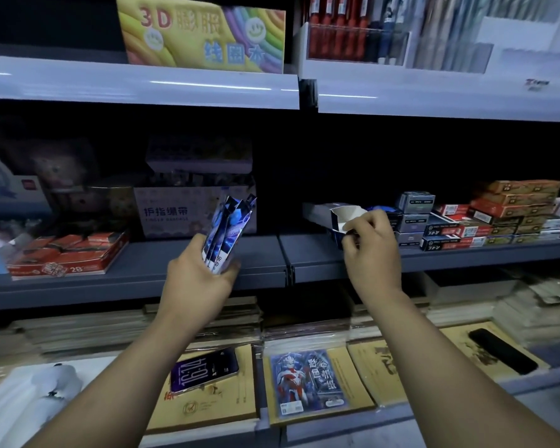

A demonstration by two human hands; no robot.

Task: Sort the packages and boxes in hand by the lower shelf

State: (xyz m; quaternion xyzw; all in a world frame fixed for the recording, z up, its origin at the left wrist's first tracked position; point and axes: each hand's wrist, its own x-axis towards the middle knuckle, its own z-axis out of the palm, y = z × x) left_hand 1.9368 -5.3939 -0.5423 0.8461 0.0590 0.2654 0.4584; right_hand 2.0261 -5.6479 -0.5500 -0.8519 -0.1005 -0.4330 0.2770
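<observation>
While a grey shelf spans the view, a colourful 3D display box is seen on the tier above it. Stacked small boxes are lined up on the shelf's right part. An open-ended carton lies on the shelf, its torn flap pinched by the right hand. A bunch of blue packets is gripped upright by the left hand, in front of the shelf edge. A phone is laid on yellow notebooks below.
</observation>
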